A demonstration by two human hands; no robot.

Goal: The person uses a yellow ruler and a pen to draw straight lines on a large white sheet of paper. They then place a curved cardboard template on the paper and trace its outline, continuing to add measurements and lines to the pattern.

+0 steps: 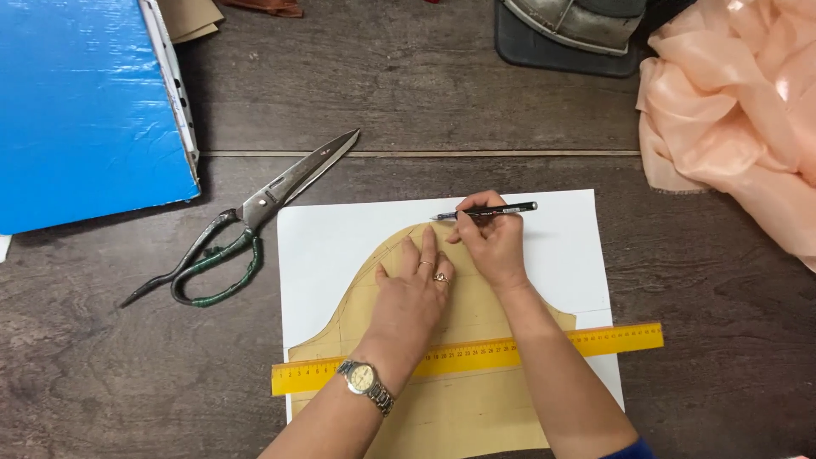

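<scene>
The left hand [414, 293] lies flat, fingers spread, pressing a tan paper shape [463, 399] onto a white sheet [340, 238] on the dark table [102, 374]. The right hand [491, 240] is closed around a black pen [486, 210], its tip at the shape's curved top edge. A yellow ruler [616, 337] lies across the shape (under both arms). Big scissors [246, 225] rest nearby.
</scene>
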